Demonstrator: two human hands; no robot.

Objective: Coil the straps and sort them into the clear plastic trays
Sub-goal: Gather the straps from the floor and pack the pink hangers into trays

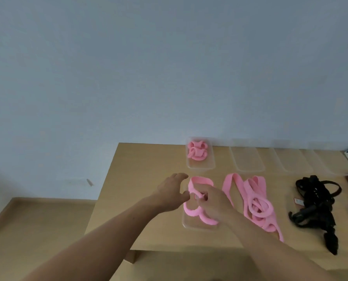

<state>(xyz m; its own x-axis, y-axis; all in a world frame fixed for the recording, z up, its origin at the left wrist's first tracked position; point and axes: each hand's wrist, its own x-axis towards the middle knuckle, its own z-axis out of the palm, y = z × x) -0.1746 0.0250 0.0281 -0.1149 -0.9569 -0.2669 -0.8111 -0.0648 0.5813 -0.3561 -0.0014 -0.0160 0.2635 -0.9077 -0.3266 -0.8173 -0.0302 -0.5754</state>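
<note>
It looked like a plain room in a home or small office, where a bare pale wall met a wood-look floor along a matching skirting board. A light wooden counter stood against that wall, carrying clear plastic trays.

Both bare forearms reach forward, the left hand spread with curved fingers, the right hand pinching a strap.

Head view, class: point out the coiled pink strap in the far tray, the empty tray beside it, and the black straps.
coiled pink strap [196, 152]: head view, coil's middle.
empty tray [247, 159]: head view, bare floor.
black straps [313, 197]: head view, tangle's centre.
</note>
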